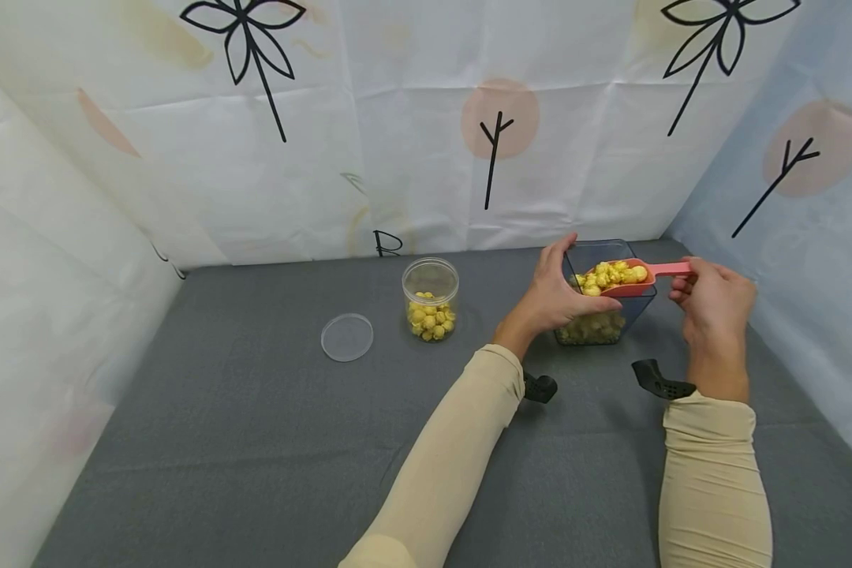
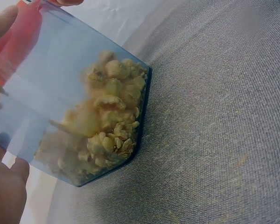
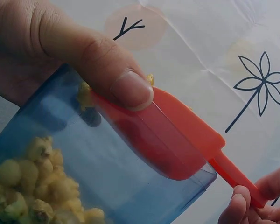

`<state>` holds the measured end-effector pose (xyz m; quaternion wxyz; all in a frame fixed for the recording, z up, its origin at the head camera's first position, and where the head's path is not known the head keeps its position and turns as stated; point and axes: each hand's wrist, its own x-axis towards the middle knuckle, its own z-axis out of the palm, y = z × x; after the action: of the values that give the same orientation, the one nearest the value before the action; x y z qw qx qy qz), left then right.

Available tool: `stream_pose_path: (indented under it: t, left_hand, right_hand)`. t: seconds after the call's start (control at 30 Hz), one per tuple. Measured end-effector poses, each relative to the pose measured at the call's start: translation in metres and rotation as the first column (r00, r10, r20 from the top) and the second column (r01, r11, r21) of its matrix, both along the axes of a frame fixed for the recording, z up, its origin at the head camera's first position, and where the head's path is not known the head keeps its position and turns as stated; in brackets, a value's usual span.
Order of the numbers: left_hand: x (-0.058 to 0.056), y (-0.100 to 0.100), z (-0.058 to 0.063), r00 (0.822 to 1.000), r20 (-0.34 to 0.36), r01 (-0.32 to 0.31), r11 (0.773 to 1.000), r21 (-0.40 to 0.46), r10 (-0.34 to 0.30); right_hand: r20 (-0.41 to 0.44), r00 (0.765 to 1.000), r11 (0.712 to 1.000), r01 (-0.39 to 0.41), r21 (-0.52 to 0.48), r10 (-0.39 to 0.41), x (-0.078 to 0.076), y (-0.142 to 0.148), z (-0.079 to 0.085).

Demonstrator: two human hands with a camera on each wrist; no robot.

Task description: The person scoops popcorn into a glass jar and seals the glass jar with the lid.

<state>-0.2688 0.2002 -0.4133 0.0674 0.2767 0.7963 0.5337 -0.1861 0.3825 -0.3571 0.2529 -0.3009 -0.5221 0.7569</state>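
Note:
A red scoop (image 3: 186, 123) heaped with yellow popcorn (image 1: 614, 274) sits at the mouth of a clear bluish square container (image 2: 60, 51). My right hand (image 1: 719, 306) pinches the scoop's handle at its end. My left hand (image 1: 555, 293) grips the container's left side, its thumb lying over the near rim beside the scoop. More popcorn (image 2: 107, 126) fills the lower part of the container, seen through its wall in both wrist views. The left fingers are partly hidden behind the wall.
Left of the container stands a round clear jar (image 1: 430, 278) partly filled with popcorn. A clear round lid (image 1: 347, 338) lies flat beside it on the grey cloth (image 1: 255, 442). Printed white fabric (image 1: 412, 158) walls the back and both sides.

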Motion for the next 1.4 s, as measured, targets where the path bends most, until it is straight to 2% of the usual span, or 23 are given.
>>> stream_pose_path:
  t: [0.27, 0.43, 0.57, 0.9, 1.23, 1.4]
  left_hand:
    - [-0.001, -0.003, 0.001, 1.000, 0.007, 0.013, 1.000, 0.014, -0.013]
    - [0.000, -0.006, 0.003, 1.000, 0.019, 0.009, 1.000, 0.003, -0.009]
    - [0.001, -0.009, 0.006, 1.000, 0.025, -0.001, 0.999, -0.039, 0.002]
    - [0.006, -0.015, 0.013, 0.999, -0.036, -0.041, 0.994, -0.103, 0.038]
    - [0.008, -0.032, 0.034, 0.997, -0.081, -0.013, 0.999, -0.029, 0.011]
    - [0.009, -0.044, 0.043, 0.994, -0.105, -0.021, 1.000, -0.012, 0.020]
  right_hand:
    - [-0.049, 0.998, 0.999, 0.046, 0.006, -0.045, -0.002, -0.004, 0.002]
    - [-0.077, 0.996, 0.999, 0.045, -0.005, -0.045, -0.004, -0.007, 0.003]
    - [-0.094, 0.995, 1.000, 0.020, -0.018, -0.022, -0.004, -0.010, 0.002]
    - [-0.173, 0.985, 0.999, -0.005, -0.048, -0.003, -0.003, -0.017, 0.004]
    - [-0.205, 0.979, 1.000, 0.010, -0.014, -0.012, -0.005, -0.024, 0.017]
    - [-0.222, 0.975, 1.000, -0.017, -0.008, 0.015, -0.007, -0.030, 0.022]
